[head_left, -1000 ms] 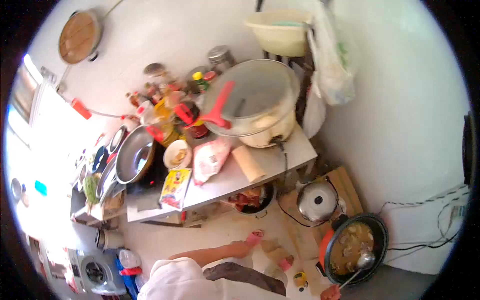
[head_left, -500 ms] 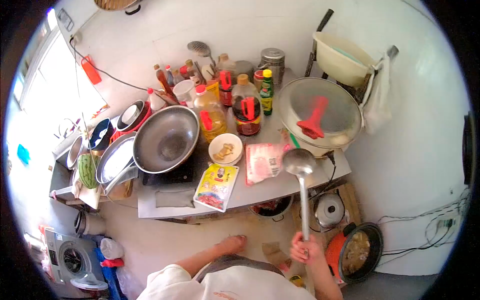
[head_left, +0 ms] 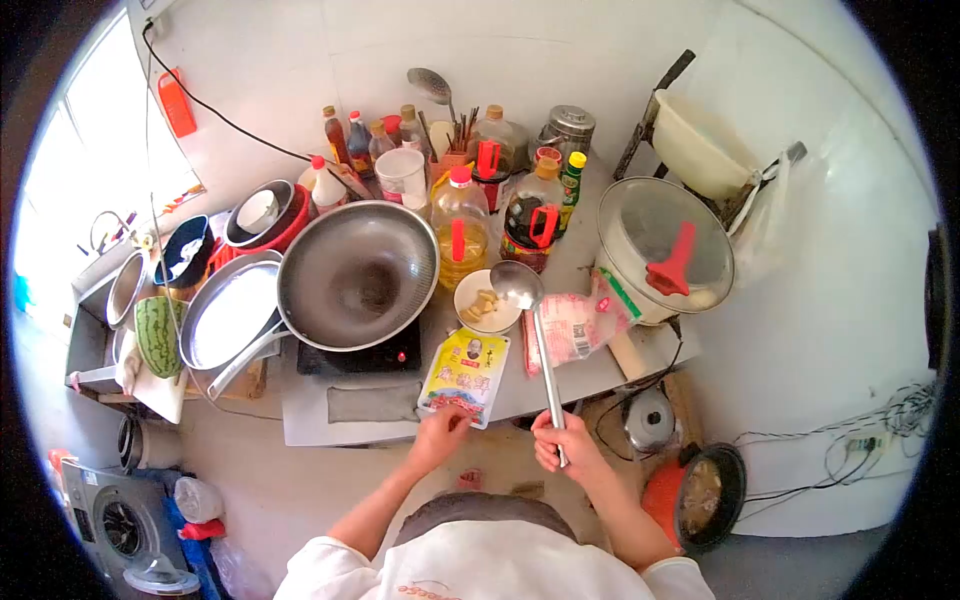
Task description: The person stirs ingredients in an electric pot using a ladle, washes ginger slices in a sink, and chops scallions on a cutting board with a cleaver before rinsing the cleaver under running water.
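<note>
My right hand (head_left: 568,443) is wrapped round the handle of a metal ladle (head_left: 518,286). The ladle's bowl is over the right rim of a white bowl (head_left: 489,326) that holds several pale yellowish pieces (head_left: 484,304). My left hand (head_left: 443,437), fingers curled in, overlaps the lower edge of a yellow and white food packet (head_left: 467,372); whether it touches the packet is unclear. A pink and white bag (head_left: 566,335) lies right of the ladle's handle. Left of the packet, a wok (head_left: 365,275) sits on a black induction cooker (head_left: 360,359) with a small red light on.
An oil bottle (head_left: 461,225) and a dark sauce bottle (head_left: 532,215) stand behind the bowl, among several others. A large lidded pot (head_left: 630,250) is at the right. A watermelon (head_left: 160,335) lies left; a grey cloth (head_left: 373,404) is by the table's front edge.
The ladle has moved left and forward in my right hand, from over the pink bag to the white bowl. My left hand has come forward from my body to the packet. The view has shifted.
</note>
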Tool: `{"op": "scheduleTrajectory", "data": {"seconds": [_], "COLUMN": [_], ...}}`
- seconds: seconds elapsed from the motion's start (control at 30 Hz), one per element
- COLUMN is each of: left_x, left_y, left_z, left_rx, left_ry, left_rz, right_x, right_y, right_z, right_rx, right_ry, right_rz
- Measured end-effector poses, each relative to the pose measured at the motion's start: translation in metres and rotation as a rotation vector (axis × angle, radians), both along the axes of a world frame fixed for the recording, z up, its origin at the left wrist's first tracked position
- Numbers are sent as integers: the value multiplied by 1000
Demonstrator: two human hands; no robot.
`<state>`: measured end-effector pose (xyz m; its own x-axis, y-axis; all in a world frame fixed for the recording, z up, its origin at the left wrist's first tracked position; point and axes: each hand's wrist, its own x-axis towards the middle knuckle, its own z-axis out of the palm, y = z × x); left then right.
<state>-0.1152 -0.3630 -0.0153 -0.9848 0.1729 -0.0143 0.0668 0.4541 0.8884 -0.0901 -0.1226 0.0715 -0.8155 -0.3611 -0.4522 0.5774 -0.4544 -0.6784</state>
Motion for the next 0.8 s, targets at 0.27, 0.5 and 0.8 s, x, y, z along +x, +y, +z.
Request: {"op": "scheduleTrajectory", "data": {"seconds": [0.27, 0.5, 0.8], "left_x": [-18, -124, -229], "left_y": [13, 31, 74], "left_z": [8, 49, 8], "left_rx": [-16, -234, -972], "left_ry": [68, 340, 266], "left_rz": [53, 145, -221], "right_x": [-14, -4, 8], "right_y": [23, 58, 80], "right_z": [-8, -1, -1], "right_rx": [12, -43, 42], "right_ry": [28, 49, 42], "right_rz": [17, 1, -45]}}
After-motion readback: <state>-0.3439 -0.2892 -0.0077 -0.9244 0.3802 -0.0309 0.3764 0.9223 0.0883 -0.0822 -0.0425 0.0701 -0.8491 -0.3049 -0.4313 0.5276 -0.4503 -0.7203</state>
